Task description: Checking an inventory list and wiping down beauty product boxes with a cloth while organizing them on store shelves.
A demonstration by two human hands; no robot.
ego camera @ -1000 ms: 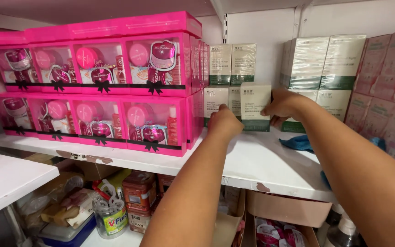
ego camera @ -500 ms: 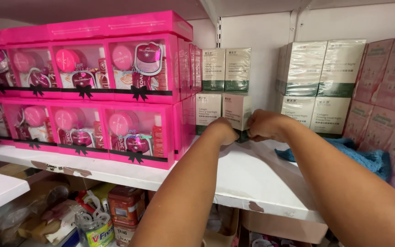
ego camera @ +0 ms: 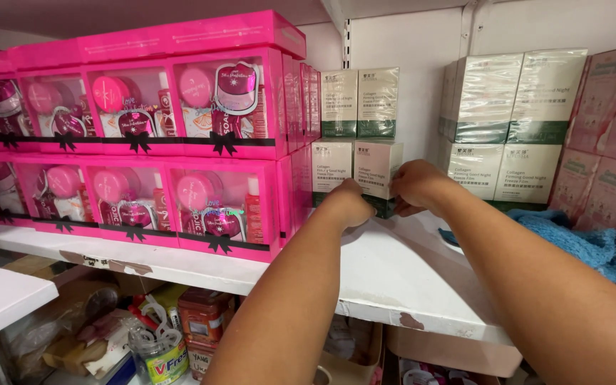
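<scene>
Showing glossy film wrap over cream-and-green cardboard cartons (ego camera: 376, 167). Displaying shiny pink card gift boxes (ego camera: 226, 107) with clear plastic windows; revealing chipped matt white paint on shelf (ego camera: 401, 278), fuzzy blue cloth (ego camera: 579, 239).

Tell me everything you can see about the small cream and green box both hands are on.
The cream and green box is a small upright carton, pale cream above with a dark green band at its foot, wrapped in glossy clear film. It stands on the white shelf, lower right of a two-by-two stack of matching boxes, beside the pink gift sets. The left hand covers its lower front corner; the right hand grips its right side.
</scene>
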